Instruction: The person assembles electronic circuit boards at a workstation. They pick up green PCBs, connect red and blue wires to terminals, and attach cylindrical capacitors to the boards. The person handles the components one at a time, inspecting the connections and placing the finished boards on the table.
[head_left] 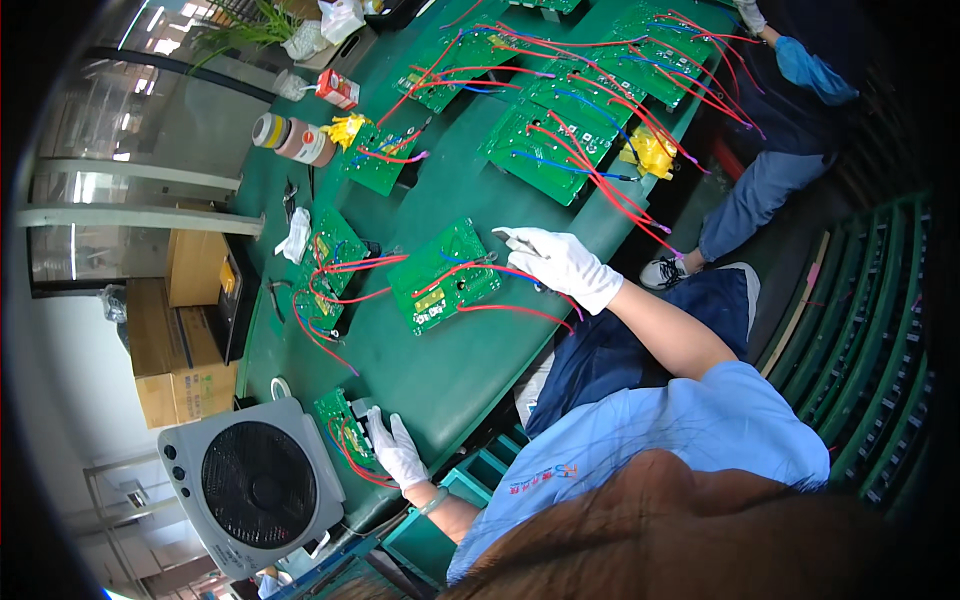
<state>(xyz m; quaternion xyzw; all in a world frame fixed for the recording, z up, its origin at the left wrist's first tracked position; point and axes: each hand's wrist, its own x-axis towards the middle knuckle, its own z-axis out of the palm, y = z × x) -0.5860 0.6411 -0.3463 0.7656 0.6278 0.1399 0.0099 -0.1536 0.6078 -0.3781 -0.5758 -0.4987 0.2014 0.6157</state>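
My left hand (397, 452), in a white glove, is closed at the edge of a small green circuit board (340, 412) with red wires, beside the fan. Dark and pale parts on that board are partly covered by the fingers. My right hand (563, 266), also gloved, has its fingers drawn together above the right edge of a larger green circuit board (425, 295). A small dark tip shows at its fingertips; what it belongs to is unclear. Red and blue wires (515, 309) run from this board beneath and beside the right hand.
Another wired board (325, 270) lies left of the middle board, near pliers (276, 297). Several wired boards (555, 150) cover the far table. A bottle (295, 139) and red carton (338, 89) stand far left; a box fan (255, 485) stands near left. A co-worker's leg (755, 205) is at right.
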